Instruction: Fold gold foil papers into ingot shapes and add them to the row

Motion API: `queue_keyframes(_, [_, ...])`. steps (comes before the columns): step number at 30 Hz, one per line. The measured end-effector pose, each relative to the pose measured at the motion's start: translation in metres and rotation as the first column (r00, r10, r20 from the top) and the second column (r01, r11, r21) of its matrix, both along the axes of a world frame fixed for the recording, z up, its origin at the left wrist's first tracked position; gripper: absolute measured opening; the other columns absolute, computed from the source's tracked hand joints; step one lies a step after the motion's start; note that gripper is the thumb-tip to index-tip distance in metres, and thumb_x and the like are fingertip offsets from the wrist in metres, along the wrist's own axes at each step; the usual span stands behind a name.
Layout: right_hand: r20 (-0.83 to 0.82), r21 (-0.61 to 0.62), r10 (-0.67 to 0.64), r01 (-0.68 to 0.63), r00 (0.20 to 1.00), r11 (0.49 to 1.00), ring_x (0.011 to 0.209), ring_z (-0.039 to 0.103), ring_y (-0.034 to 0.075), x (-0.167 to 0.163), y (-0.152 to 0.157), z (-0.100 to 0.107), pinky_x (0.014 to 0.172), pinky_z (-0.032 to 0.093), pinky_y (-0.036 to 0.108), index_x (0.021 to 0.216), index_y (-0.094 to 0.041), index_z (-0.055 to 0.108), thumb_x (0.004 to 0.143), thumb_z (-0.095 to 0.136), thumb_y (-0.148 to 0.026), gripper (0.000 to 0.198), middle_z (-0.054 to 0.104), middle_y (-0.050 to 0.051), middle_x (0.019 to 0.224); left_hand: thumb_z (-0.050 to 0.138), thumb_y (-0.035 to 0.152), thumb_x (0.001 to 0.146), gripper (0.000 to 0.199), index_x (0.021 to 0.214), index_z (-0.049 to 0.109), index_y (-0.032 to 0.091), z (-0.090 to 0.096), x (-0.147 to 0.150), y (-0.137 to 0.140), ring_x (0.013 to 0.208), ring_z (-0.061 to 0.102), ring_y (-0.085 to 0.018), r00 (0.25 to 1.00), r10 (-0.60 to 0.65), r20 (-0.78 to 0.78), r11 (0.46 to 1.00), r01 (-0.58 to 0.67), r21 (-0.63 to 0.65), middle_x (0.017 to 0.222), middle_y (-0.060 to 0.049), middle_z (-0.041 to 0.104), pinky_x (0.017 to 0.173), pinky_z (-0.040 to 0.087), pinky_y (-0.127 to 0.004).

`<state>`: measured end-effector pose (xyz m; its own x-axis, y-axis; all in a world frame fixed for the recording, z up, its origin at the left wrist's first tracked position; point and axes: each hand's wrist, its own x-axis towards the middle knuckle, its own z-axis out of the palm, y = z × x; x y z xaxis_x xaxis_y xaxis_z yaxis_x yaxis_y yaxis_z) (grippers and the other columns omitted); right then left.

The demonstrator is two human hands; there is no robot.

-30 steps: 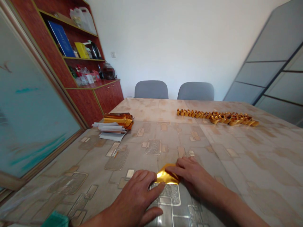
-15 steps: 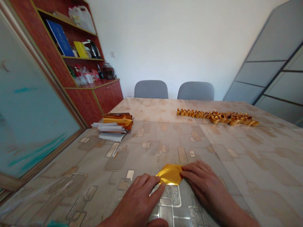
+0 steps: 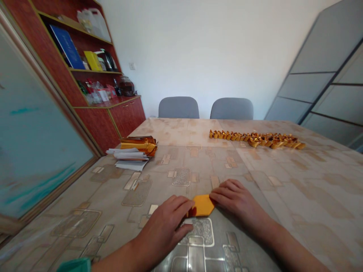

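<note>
A folded sheet of gold foil paper [image 3: 203,205] lies on the patterned tablecloth, its right end coming to a blunt point. My left hand [image 3: 167,223] is closed on its left end, where a darker reddish fold shows beside the fingertips. At the upper right corner, my right hand [image 3: 236,202] pinches the paper's edge with bent fingers; its thumb is hidden. Farther back on the right stand rows of small folded gold paper ingots [image 3: 261,139]. To the left lies a stack of gold foil sheets [image 3: 138,144] with white-backed sheets [image 3: 130,158] in front.
The table [image 3: 159,130] reaches back to two grey chairs [image 3: 178,107] by the wall. A red-brown cabinet [image 3: 127,113] with filled shelves stands at the left, near a frosted glass door [image 3: 42,143]. Grey panelled doors [image 3: 314,71] are at the right.
The gold foil paper looks narrower, with a fold now at its left end. Both hands have shifted slightly left and away from me in the picture, and the whole view has turned a little.
</note>
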<state>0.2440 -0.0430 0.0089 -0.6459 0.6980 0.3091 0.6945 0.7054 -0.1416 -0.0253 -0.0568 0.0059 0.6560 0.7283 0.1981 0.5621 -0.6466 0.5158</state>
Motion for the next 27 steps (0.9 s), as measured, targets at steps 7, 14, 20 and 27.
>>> queue_keyframes(7, [-0.254,-0.177,-0.11,0.066,0.961,0.982,0.087,0.06,0.019,-0.007,0.021,-0.004,0.087,0.043,0.036,0.097,-0.02,0.065,0.1,0.054,-0.019,0.012,0.07,0.002,0.09,0.061,0.013,0.086,0.018,0.102,0.066,0.019,0.001,0.003,0.008,0.075,0.062,-0.016,0.965,0.19,0.179,0.973,-0.161,-0.163,0.084,0.0,0.069,0.072,0.048,-0.027])
queue_keyframes(14, [-0.4,-0.316,-0.205,0.075,0.893,0.946,0.091,0.061,0.022,-0.006,0.018,0.004,0.086,0.045,0.037,0.089,-0.021,0.067,0.101,0.051,-0.026,0.021,0.069,0.005,0.088,0.05,0.026,0.093,0.022,0.092,0.071,0.018,0.005,0.001,0.012,0.073,0.062,-0.017,0.916,0.285,0.282,0.946,-0.223,-0.234,0.081,-0.003,0.068,0.066,0.045,-0.026])
queue_keyframes(20, [-0.414,-0.224,-0.134,0.042,0.9,0.974,0.081,0.06,0.02,0.001,0.024,-0.003,0.081,0.042,0.035,0.085,-0.022,0.071,0.1,0.055,-0.033,0.024,0.07,0.002,0.08,0.051,0.026,0.092,0.023,0.093,0.073,0.018,0.007,0.005,0.015,0.079,0.064,-0.019,0.915,0.295,0.275,0.944,-0.234,-0.234,0.085,-0.005,0.071,0.072,0.047,-0.029])
queue_keyframes(27, [-0.389,-0.157,-0.091,0.031,0.917,0.987,0.082,0.059,0.02,0.004,0.022,-0.004,0.082,0.038,0.036,0.092,-0.024,0.072,0.097,0.06,-0.027,0.013,0.071,0.001,0.081,0.052,0.019,0.095,0.02,0.098,0.072,0.021,0.006,0.002,0.013,0.085,0.064,-0.017,0.932,0.204,0.3,0.977,-0.177,-0.115,0.089,-0.002,0.071,0.077,0.046,-0.027])
